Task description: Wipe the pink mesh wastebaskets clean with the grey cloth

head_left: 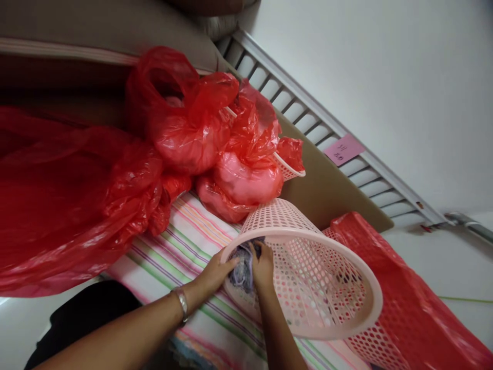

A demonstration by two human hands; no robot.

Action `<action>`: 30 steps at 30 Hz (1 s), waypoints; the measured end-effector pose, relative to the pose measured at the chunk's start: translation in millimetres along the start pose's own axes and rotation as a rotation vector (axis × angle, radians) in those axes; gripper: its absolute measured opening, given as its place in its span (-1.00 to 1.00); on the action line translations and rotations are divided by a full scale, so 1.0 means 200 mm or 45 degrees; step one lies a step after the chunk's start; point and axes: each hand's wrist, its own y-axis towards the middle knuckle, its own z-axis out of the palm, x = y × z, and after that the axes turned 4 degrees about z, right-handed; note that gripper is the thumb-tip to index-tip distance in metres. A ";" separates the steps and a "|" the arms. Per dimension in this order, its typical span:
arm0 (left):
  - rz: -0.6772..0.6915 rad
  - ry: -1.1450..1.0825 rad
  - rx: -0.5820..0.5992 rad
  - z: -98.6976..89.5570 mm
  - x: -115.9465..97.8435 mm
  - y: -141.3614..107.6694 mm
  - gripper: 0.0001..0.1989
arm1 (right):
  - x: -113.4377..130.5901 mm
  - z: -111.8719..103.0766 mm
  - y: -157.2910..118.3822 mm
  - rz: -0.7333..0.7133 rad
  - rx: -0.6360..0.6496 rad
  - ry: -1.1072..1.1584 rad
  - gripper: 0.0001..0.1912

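A pink perforated plastic laundry basket [352, 252] lies on its side with its wide mouth turned towards me. My left hand [220, 268], with a silver bracelet at the wrist, grips the basket's left rim. Its thumb reaches over the rim, and the other fingers are mostly hidden. Inside the mouth, my right hand [263, 263] is closed on a crumpled grey-purple cloth [242, 272], against the basket's left wall. The cloth lies between my two hands, and its full shape is hidden.
Red plastic bags [246, 177] with pink contents sit beyond the basket. A large red bag [69, 200] spreads at left. Another red sheet or bag [408, 288] lies at right by a second perforated basket [379, 341]. Striped fabric [200, 252] lies underneath. A slatted metal rail [304, 113] bears a pink note [343, 149].
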 end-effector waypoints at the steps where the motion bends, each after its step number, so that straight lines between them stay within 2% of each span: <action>1: 0.004 -0.002 -0.001 0.00 0.00 0.00 -0.44 | 0.01 0.00 -0.05 -0.040 0.028 0.009 -0.47; 3: -0.016 -0.002 -0.026 0.00 0.00 0.00 -0.44 | 0.02 -0.02 -0.14 -0.102 0.161 0.004 -0.38; 6: -0.030 -0.018 -0.048 0.00 0.00 -0.01 -0.45 | -0.02 -0.07 -0.19 -0.140 0.405 -0.003 -0.24; 8: -0.017 -0.032 -0.034 0.01 -0.01 -0.01 -0.45 | -0.05 -0.10 -0.18 -0.133 0.452 -0.007 -0.22; 11: -0.032 -0.041 -0.061 0.01 -0.01 -0.01 -0.43 | -0.06 -0.08 -0.15 -0.108 0.394 -0.028 -0.25; 17: -0.073 -0.051 -0.068 0.01 -0.01 -0.01 -0.43 | -0.02 -0.02 -0.05 -0.064 0.187 0.027 -0.31; 22: -0.028 -0.034 -0.022 0.01 -0.01 0.00 -0.46 | -0.04 -0.04 0.11 0.048 0.303 0.125 -0.52; 24: -0.002 -0.030 -0.007 0.02 -0.02 0.00 -0.47 | -0.07 -0.03 0.17 0.083 0.256 0.079 -0.58; 28: -0.011 -0.037 -0.022 0.02 -0.02 -0.01 -0.49 | -0.10 0.04 0.20 0.086 0.085 -0.050 -0.53; 30: -0.031 -0.045 -0.042 0.01 -0.02 -0.01 -0.49 | -0.09 0.06 0.18 0.040 0.092 -0.047 -0.48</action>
